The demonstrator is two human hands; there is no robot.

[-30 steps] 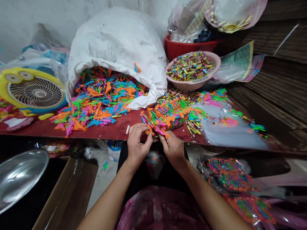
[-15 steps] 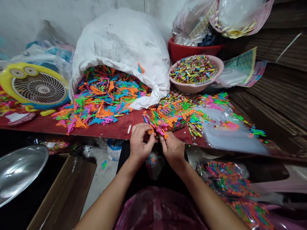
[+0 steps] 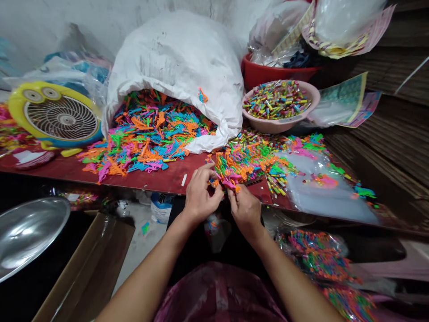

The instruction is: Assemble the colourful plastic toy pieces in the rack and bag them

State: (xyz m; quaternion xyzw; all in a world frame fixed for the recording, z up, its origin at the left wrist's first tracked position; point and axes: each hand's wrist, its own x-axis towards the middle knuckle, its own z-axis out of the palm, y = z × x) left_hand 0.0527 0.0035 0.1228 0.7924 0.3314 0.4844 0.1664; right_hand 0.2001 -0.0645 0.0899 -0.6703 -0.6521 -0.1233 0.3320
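Note:
At the front edge of the red table, my left hand [image 3: 202,193] is closed, thumb and fingers curled round small orange plastic pieces. Close beside it on the right, my right hand [image 3: 246,209] pinches a small pink and orange plastic piece [image 3: 230,183]. Just beyond both hands lies a row of colourful plastic toys [image 3: 248,161] in orange, green, pink and blue. A large white sack [image 3: 177,49] behind spills a heap of similar toys [image 3: 147,134] onto the table.
A pink basin [image 3: 281,123] holds small striped tubes, with a red basin [image 3: 278,76] behind. Clear plastic bags [image 3: 321,192] lie on the right. On the left are a yellow fan [image 3: 63,117], a metal bowl [image 3: 33,232] and a cardboard box [image 3: 90,264].
The view has shifted slightly, so the scene sits a little further right. The left fingers have risen slightly over the row of toys. The right hand keeps its pinch.

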